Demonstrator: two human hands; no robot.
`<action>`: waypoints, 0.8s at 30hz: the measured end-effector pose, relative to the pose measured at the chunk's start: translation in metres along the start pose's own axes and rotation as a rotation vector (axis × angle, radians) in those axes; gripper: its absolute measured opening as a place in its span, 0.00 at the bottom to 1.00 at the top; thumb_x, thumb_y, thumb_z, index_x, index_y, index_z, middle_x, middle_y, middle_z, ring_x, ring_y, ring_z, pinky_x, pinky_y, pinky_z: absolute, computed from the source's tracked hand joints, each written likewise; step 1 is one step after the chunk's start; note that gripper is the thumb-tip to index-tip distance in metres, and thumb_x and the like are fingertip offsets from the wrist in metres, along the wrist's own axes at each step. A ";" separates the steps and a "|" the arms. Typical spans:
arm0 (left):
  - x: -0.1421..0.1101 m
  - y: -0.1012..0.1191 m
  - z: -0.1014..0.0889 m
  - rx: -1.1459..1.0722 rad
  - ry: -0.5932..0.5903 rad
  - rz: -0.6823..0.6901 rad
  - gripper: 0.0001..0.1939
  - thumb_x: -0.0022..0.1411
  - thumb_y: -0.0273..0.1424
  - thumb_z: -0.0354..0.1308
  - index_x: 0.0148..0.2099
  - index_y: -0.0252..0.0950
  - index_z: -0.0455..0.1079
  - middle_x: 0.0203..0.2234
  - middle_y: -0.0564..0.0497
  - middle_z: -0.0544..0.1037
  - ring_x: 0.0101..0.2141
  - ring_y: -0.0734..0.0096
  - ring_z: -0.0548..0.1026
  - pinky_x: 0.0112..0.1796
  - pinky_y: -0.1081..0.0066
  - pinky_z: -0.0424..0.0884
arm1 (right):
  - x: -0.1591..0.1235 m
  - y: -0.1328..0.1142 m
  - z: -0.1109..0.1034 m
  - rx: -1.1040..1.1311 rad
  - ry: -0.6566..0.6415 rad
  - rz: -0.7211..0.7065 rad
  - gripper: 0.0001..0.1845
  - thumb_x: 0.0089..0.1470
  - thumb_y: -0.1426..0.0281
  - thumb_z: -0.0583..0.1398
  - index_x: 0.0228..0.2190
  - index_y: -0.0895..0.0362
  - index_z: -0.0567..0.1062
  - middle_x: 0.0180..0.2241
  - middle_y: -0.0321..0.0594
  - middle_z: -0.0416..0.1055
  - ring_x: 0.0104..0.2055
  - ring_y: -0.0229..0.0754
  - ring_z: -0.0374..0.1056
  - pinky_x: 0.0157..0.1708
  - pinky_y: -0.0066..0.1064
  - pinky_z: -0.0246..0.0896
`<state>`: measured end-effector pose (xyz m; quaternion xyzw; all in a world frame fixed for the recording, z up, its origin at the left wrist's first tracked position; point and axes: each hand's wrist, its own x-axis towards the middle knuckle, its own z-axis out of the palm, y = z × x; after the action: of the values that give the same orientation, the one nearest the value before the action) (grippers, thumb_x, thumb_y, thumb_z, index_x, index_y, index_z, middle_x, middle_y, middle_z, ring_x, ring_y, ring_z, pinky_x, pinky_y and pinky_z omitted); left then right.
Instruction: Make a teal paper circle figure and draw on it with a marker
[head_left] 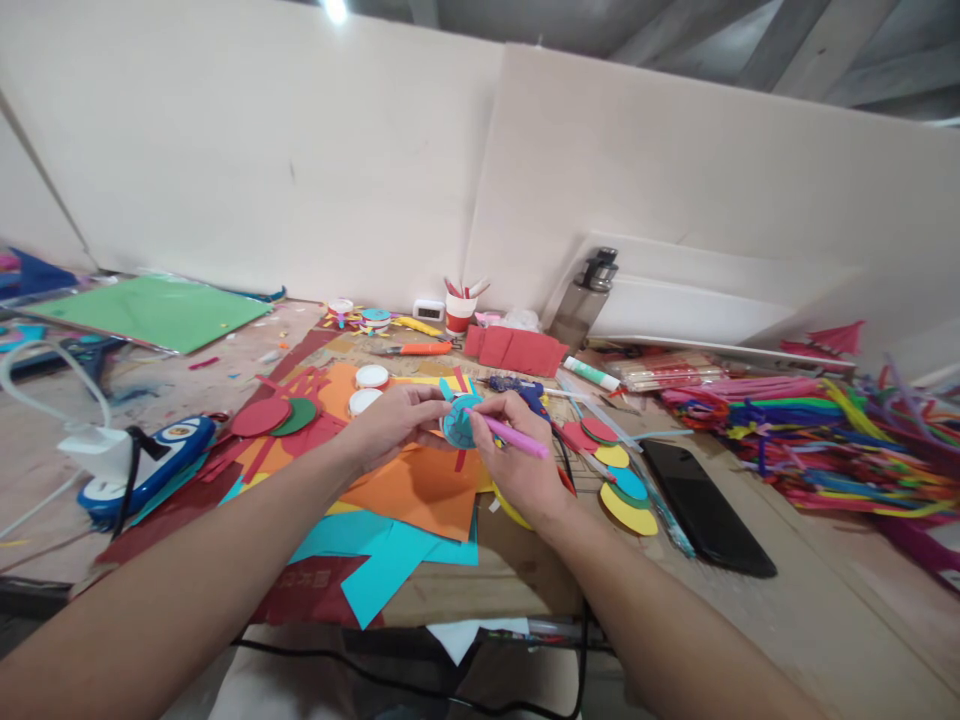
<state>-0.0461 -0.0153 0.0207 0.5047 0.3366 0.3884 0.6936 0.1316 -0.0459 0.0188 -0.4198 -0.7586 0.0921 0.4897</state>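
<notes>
Near the middle of the table, my left hand (pixel 396 428) pinches the edge of a small round blue craft piece (pixel 457 428). Dark lines show on its face, and blue and red paper strips stick out around it. My right hand (pixel 519 460) is closed around a pink pen (pixel 521 438), whose tip end is at the blue face; whether it touches is too small to tell. Below the hands lie orange paper (pixel 427 495) and blue paper scraps (pixel 382 570). Two white round lids or discs (pixel 372 377) sit just beyond my left hand.
A blue hot glue gun (pixel 529 390) lies behind my right hand. Coloured paper circles (pixel 628 510) and a black phone (pixel 709 508) are to the right, with pipe cleaners (pixel 810 430) beyond. A blue power strip (pixel 150 470) stands left. A cable hangs at the table's front edge.
</notes>
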 end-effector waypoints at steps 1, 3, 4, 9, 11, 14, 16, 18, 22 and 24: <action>0.000 0.000 0.000 0.000 0.001 -0.001 0.15 0.51 0.35 0.67 0.39 0.30 0.74 0.33 0.45 0.80 0.32 0.66 0.79 0.37 0.62 0.77 | 0.000 0.000 0.000 0.003 0.001 -0.001 0.05 0.58 0.69 0.58 0.30 0.54 0.70 0.28 0.37 0.71 0.30 0.38 0.67 0.32 0.32 0.62; 0.000 0.001 0.001 0.001 0.004 -0.003 0.16 0.51 0.35 0.67 0.39 0.30 0.73 0.32 0.45 0.80 0.32 0.66 0.79 0.37 0.62 0.77 | 0.000 0.000 0.000 0.010 0.004 -0.001 0.04 0.58 0.69 0.58 0.30 0.55 0.70 0.28 0.37 0.70 0.30 0.38 0.67 0.32 0.31 0.61; 0.000 0.001 0.001 0.001 0.006 -0.004 0.16 0.51 0.35 0.67 0.39 0.30 0.73 0.32 0.45 0.80 0.32 0.66 0.79 0.37 0.63 0.77 | 0.000 0.000 0.000 0.013 0.005 -0.001 0.04 0.58 0.70 0.58 0.30 0.55 0.70 0.27 0.36 0.70 0.30 0.38 0.67 0.32 0.31 0.61; 0.000 0.001 0.002 -0.004 0.007 -0.011 0.17 0.50 0.35 0.68 0.39 0.30 0.73 0.32 0.45 0.80 0.31 0.67 0.79 0.37 0.62 0.78 | 0.000 0.000 0.000 0.016 0.010 0.007 0.04 0.57 0.70 0.58 0.30 0.55 0.70 0.28 0.36 0.71 0.30 0.37 0.67 0.32 0.30 0.61; -0.001 0.001 0.002 -0.006 0.010 -0.014 0.17 0.50 0.35 0.68 0.39 0.30 0.73 0.32 0.46 0.80 0.31 0.67 0.79 0.37 0.62 0.78 | 0.000 0.000 0.000 0.020 0.007 0.017 0.04 0.57 0.70 0.58 0.30 0.55 0.70 0.27 0.36 0.71 0.30 0.37 0.67 0.32 0.30 0.61; -0.001 0.002 0.002 -0.003 0.014 -0.015 0.17 0.49 0.35 0.68 0.38 0.30 0.73 0.32 0.46 0.80 0.31 0.67 0.79 0.36 0.64 0.77 | 0.000 0.000 0.000 0.030 0.003 0.029 0.04 0.57 0.70 0.58 0.30 0.55 0.70 0.28 0.36 0.71 0.30 0.37 0.66 0.31 0.30 0.61; -0.002 0.002 0.003 -0.001 0.016 -0.014 0.17 0.49 0.35 0.68 0.39 0.30 0.73 0.32 0.46 0.80 0.31 0.67 0.79 0.36 0.64 0.77 | 0.000 0.000 0.000 0.039 0.006 0.034 0.04 0.57 0.70 0.58 0.29 0.55 0.70 0.27 0.36 0.70 0.30 0.37 0.66 0.31 0.30 0.61; -0.001 0.003 0.003 0.000 0.017 -0.015 0.17 0.49 0.35 0.68 0.39 0.30 0.73 0.32 0.46 0.80 0.31 0.67 0.79 0.36 0.64 0.77 | 0.000 0.000 0.000 0.043 0.009 0.034 0.04 0.57 0.70 0.58 0.29 0.55 0.70 0.27 0.36 0.70 0.30 0.37 0.66 0.32 0.30 0.60; -0.001 0.001 0.002 0.007 0.013 -0.008 0.17 0.50 0.36 0.68 0.39 0.30 0.74 0.32 0.45 0.80 0.31 0.67 0.78 0.36 0.63 0.77 | 0.000 0.000 0.000 0.032 0.006 0.042 0.04 0.57 0.70 0.58 0.29 0.55 0.70 0.27 0.35 0.70 0.29 0.36 0.66 0.31 0.30 0.60; 0.000 0.001 0.002 0.011 0.011 -0.004 0.17 0.50 0.36 0.68 0.39 0.30 0.74 0.32 0.45 0.80 0.31 0.67 0.78 0.36 0.63 0.77 | 0.000 0.000 0.000 0.029 0.007 0.045 0.05 0.57 0.70 0.58 0.29 0.55 0.70 0.26 0.35 0.70 0.29 0.36 0.65 0.31 0.30 0.60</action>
<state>-0.0450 -0.0161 0.0216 0.5058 0.3438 0.3878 0.6896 0.1313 -0.0454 0.0188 -0.4300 -0.7457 0.1125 0.4963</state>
